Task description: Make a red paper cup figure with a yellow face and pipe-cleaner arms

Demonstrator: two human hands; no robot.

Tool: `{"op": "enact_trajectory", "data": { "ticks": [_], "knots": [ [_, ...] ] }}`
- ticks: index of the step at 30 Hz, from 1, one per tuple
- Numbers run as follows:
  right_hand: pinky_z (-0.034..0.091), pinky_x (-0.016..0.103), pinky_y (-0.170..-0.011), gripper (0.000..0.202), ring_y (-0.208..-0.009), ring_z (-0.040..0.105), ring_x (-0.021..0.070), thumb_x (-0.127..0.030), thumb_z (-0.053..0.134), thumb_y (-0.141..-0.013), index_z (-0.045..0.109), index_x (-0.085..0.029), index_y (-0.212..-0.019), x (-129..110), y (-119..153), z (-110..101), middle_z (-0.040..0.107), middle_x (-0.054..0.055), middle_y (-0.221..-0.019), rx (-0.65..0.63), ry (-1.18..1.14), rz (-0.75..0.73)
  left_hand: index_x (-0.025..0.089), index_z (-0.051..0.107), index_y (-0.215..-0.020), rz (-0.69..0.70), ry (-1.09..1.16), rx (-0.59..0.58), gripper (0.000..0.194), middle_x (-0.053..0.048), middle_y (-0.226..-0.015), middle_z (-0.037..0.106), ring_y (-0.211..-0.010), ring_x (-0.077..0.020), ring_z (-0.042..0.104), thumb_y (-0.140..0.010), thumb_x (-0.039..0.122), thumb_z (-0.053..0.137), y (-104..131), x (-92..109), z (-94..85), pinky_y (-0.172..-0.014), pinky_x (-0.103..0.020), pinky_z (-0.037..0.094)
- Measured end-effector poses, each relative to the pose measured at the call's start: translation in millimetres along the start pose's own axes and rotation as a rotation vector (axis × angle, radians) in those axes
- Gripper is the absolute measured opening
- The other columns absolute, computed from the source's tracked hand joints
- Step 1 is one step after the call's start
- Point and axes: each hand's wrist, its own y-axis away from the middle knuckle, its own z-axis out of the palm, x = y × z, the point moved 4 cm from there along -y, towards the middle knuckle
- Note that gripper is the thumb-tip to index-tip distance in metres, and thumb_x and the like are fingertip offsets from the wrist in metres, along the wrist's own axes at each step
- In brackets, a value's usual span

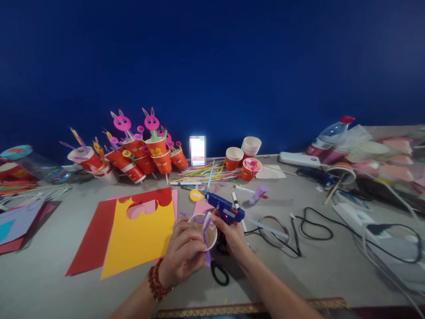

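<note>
My left hand (184, 250) is wrapped round a paper cup (213, 235), whose mouth faces up toward me. Purple strips (205, 238), perhaps folded paper or straws, cross the cup's mouth and stick out past its rim. Beside it, my right hand (237, 241) grips a blue hot glue gun (226, 208) with a small red light on. The gun's nozzle points up and left, away from the cup. My right fingertips are close to a pale piece at the rim; whether they touch it I cannot tell. Black scissors (219, 273) lie partly hidden below my hands.
Yellow paper (139, 239) and red paper (91, 246) lie to the left. Behind them stand red cups with pink rabbit faces (152, 122). Colored sticks (215, 170) and stacked cups (234, 155) are at the back. Black cable (315, 210) and a power strip (365, 226) occupy the right.
</note>
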Motion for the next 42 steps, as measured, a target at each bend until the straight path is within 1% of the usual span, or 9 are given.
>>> {"op": "enact_trajectory", "data": {
  "ticks": [8, 15, 19, 22, 29, 33, 38, 42],
  "knots": [
    [0.042, 0.022, -0.047, 0.029, -0.054, 0.052, 0.0117, -0.045, 0.083, -0.071, 0.073, -0.019, -0.075, 2.2, 0.0, -1.3, 0.072, 0.002, -0.075, -0.003, 0.012, -0.002, 0.023, 0.062, -0.090, 0.007, 0.002, 0.002, 0.017, -0.002, -0.084, 0.069, -0.088, -0.0203, 0.059, -0.083, 0.008, 0.061, -0.2, 0.4, -0.1, -0.102, -0.050, 0.041],
    [0.041, 0.023, -0.046, 0.030, -0.053, 0.052, 0.0121, -0.046, 0.082, -0.072, 0.076, -0.018, -0.082, 3.0, 0.6, -1.2, 0.072, 0.002, -0.071, -0.007, 0.017, 0.003, 0.023, 0.061, -0.089, -0.004, 0.011, 0.009, 0.013, -0.001, -0.083, 0.069, -0.086, -0.0200, 0.059, -0.085, 0.010, 0.060, -1.8, 1.0, -0.8, -0.101, -0.050, 0.042],
    [0.040, 0.022, -0.046, 0.030, -0.051, 0.051, 0.0112, -0.046, 0.083, -0.071, 0.075, -0.018, -0.079, -0.5, 1.5, 0.9, 0.071, 0.002, -0.072, -0.001, 0.007, 0.002, 0.023, 0.062, -0.090, -0.003, 0.015, 0.010, 0.015, -0.001, -0.082, 0.069, -0.086, -0.0199, 0.060, -0.084, 0.010, 0.061, -1.7, 1.4, -1.3, -0.101, -0.050, 0.043],
    [0.042, 0.023, -0.049, 0.029, -0.054, 0.053, 0.0120, -0.045, 0.083, -0.071, 0.074, -0.018, -0.075, -2.2, 1.4, 0.7, 0.072, 0.002, -0.074, 0.009, 0.000, -0.008, 0.023, 0.063, -0.089, -0.009, 0.026, 0.023, 0.015, -0.002, -0.082, 0.069, -0.085, -0.0199, 0.060, -0.083, 0.009, 0.062, -0.9, 0.8, -1.7, -0.102, -0.051, 0.044],
    [0.044, 0.025, -0.054, 0.026, -0.057, 0.055, 0.0131, -0.042, 0.082, -0.073, 0.074, -0.018, -0.076, -3.0, 1.0, -0.5, 0.072, 0.002, -0.074, 0.001, -0.008, -0.017, 0.022, 0.064, -0.090, 0.000, 0.057, 0.030, 0.015, -0.002, -0.083, 0.068, -0.085, -0.0196, 0.060, -0.083, 0.008, 0.062, -0.3, 0.4, -1.7, -0.103, -0.051, 0.046],
    [0.043, 0.024, -0.051, 0.026, -0.055, 0.055, 0.0124, -0.043, 0.082, -0.073, 0.075, -0.018, -0.076, -3.8, 1.5, -0.4, 0.072, 0.002, -0.072, 0.004, 0.001, -0.024, 0.021, 0.064, -0.092, -0.001, 0.070, 0.027, 0.016, -0.003, -0.085, 0.068, -0.085, -0.0194, 0.061, -0.083, 0.008, 0.063, 0.5, -0.5, -1.2, -0.104, -0.052, 0.046],
    [0.043, 0.024, -0.050, 0.028, -0.054, 0.055, 0.0122, -0.044, 0.082, -0.073, 0.073, -0.018, -0.073, -0.1, 0.6, -2.3, 0.073, 0.003, -0.076, 0.006, -0.001, -0.029, 0.022, 0.065, -0.093, -0.004, 0.061, 0.020, 0.016, -0.002, -0.085, 0.068, -0.087, -0.0195, 0.059, -0.085, 0.009, 0.062, 0.3, -1.1, -2.2, -0.104, -0.053, 0.046],
    [0.043, 0.024, -0.049, 0.028, -0.055, 0.054, 0.0129, -0.045, 0.082, -0.073, 0.073, -0.018, -0.074, 0.6, 0.6, -2.9, 0.072, 0.003, -0.074, 0.009, -0.001, -0.035, 0.021, 0.066, -0.096, 0.025, 0.053, 0.017, 0.015, -0.004, -0.087, 0.069, -0.090, -0.0203, 0.059, -0.087, 0.010, 0.062, -0.3, -0.4, -3.8, -0.103, -0.053, 0.046]
  ]
}}
